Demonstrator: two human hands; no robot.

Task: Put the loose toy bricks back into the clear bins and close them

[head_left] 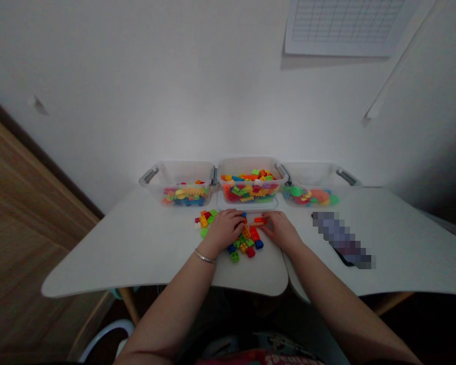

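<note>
Left hand point(226, 228) palm-down on loose bricks point(247, 244), middle of table point(137, 243), just before 3 bins point(251, 163) lining far edge. Whether it grips anything: cannot tell. Right hand point(280, 229) pinches red brick point(260, 220) beside left fingertips. Probably best: left steadies pile, right keeps brick level, studs squared.

Table point(137, 243), obstacles and clearances.
- Back edge: left bin point(163, 170), middle bin point(247, 161) and right bin point(319, 166) stand side by side against the wall, touching, with no passage between them.
- Centre front: loose bricks point(247, 246) lie scattered under and between left hand point(226, 228) and right hand point(279, 229).
- Right of centre: a dark flat object point(342, 238), blurred, lies diagonally.
- Open tabletop: wide bare stretch on the left, and the far right corner.
</note>
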